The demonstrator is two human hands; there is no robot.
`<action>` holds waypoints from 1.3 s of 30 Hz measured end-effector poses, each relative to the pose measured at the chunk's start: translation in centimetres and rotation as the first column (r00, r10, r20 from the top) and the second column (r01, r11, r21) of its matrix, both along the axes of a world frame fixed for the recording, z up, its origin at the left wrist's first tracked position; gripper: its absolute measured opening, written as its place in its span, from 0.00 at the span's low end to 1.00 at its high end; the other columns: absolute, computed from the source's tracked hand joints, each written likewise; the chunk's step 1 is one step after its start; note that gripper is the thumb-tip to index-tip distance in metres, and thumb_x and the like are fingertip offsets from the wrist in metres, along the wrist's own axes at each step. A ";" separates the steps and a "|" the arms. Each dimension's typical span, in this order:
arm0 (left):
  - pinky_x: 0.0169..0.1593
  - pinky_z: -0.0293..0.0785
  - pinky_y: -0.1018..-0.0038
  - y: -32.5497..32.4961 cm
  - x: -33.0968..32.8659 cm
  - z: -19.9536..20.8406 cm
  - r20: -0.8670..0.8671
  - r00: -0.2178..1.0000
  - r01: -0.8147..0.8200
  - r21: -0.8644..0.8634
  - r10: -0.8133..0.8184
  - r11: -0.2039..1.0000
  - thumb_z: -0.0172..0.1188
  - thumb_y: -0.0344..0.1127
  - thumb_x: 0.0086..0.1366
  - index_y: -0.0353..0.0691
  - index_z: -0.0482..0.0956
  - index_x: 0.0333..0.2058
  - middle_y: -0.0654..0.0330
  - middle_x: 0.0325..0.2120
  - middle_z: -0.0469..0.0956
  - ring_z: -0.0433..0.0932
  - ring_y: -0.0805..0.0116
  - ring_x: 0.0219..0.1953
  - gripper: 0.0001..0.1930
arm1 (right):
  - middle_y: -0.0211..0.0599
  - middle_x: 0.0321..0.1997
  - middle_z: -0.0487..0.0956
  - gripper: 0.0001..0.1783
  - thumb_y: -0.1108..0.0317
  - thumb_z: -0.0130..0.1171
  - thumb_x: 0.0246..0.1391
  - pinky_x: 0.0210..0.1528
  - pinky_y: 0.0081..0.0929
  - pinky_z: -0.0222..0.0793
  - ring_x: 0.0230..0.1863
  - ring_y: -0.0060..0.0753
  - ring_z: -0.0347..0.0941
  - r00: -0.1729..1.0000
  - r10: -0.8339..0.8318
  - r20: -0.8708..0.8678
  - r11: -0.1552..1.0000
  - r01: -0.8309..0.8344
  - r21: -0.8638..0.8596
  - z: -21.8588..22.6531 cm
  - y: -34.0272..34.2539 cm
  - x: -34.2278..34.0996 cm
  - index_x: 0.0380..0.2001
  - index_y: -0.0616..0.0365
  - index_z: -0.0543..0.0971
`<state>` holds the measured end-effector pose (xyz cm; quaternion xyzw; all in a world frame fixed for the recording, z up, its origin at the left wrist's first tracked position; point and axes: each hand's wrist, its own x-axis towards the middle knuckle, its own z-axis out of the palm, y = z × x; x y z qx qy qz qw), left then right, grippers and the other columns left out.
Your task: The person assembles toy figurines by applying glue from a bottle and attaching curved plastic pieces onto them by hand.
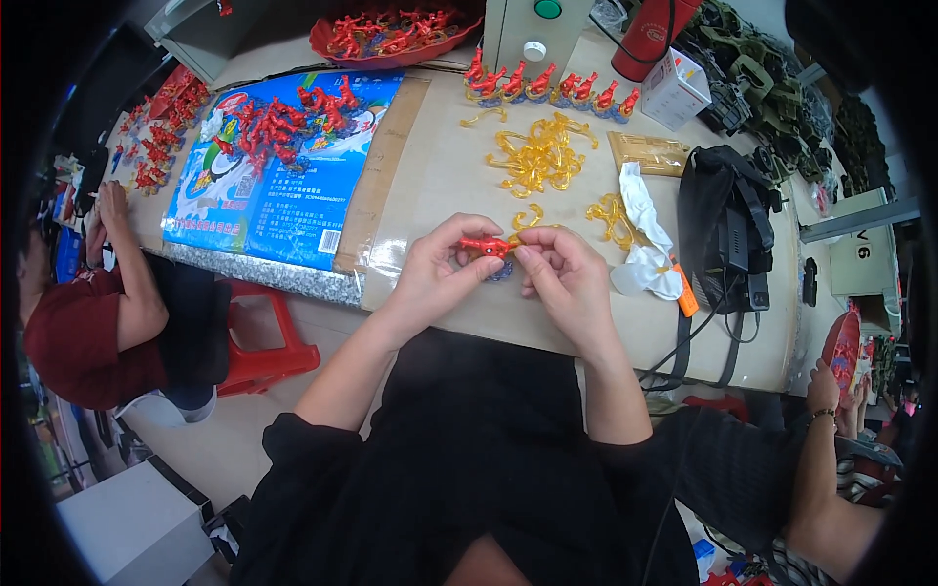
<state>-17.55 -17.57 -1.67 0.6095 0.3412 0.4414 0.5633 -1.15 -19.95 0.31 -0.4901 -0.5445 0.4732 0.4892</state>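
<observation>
Between the fingers of my left hand (445, 269) is a small red figurine (486, 246) with a bluish translucent base under it, held on its side above the table's front edge. My right hand (567, 278) is closed in a pinch at the figurine's right end, where a bit of clear yellow plastic shows; the fingertips partly hide it. Just beyond my hands lies a curled yellow translucent piece (529, 215). Farther back is a heap of similar yellow pieces (539, 156), with a smaller cluster (613, 217) to its right.
Red figurines (554, 88) stand in a row at the back. More figurines (274, 127) lie on a blue printed sheet (254, 220). A red tray (401, 57) holds others. At right are crumpled white tissue (640, 210), an orange-handled tool (683, 288) and a black bag (718, 200). Co-workers sit on both sides.
</observation>
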 end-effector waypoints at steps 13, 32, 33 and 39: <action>0.37 0.67 0.84 0.2 -0.1 -0.1 -0.069 0.998 0.007 -0.041 -0.010 0.999 0.56 0.22 0.53 0.33 0.71 0.37 0.63 0.31 0.72 0.69 0.81 0.33 0.11 | 0.34 0.25 0.71 0.08 0.73 0.52 0.50 0.21 0.14 0.69 0.20 0.16 0.69 0.995 0.100 -0.019 0.985 -0.102 -0.136 0.1 0.7 0.4 0.33 0.68 0.70; 0.38 0.69 0.84 0.7 0.8 0.5 0.049 0.999 -0.009 -0.149 0.016 0.989 0.54 0.21 0.55 0.32 0.72 0.35 0.61 0.32 0.72 0.71 0.80 0.33 0.08 | 0.38 0.29 0.70 0.06 0.74 0.51 0.50 0.20 0.15 0.69 0.20 0.19 0.71 0.994 -0.080 0.078 0.993 0.073 0.089 -2.1 0.3 -0.8 0.31 0.66 0.69; 0.38 0.69 0.83 0.7 0.8 0.6 0.067 0.998 -0.002 -0.140 0.011 0.990 0.54 0.21 0.54 0.32 0.72 0.34 0.61 0.31 0.72 0.71 0.80 0.33 0.07 | 0.38 0.29 0.70 0.06 0.74 0.51 0.50 0.20 0.15 0.69 0.20 0.19 0.71 0.994 -0.080 0.078 0.993 0.073 0.088 -2.2 0.3 -0.8 0.31 0.66 0.69; 0.38 0.69 0.83 0.7 0.9 0.8 0.068 0.998 -0.003 -0.139 0.013 0.990 0.54 0.21 0.54 0.32 0.72 0.34 0.61 0.32 0.73 0.71 0.79 0.34 0.07 | 0.37 0.28 0.70 0.06 0.74 0.51 0.50 0.20 0.16 0.69 0.19 0.19 0.70 0.995 -0.080 0.064 0.992 0.073 0.100 -2.3 0.2 -1.0 0.31 0.66 0.69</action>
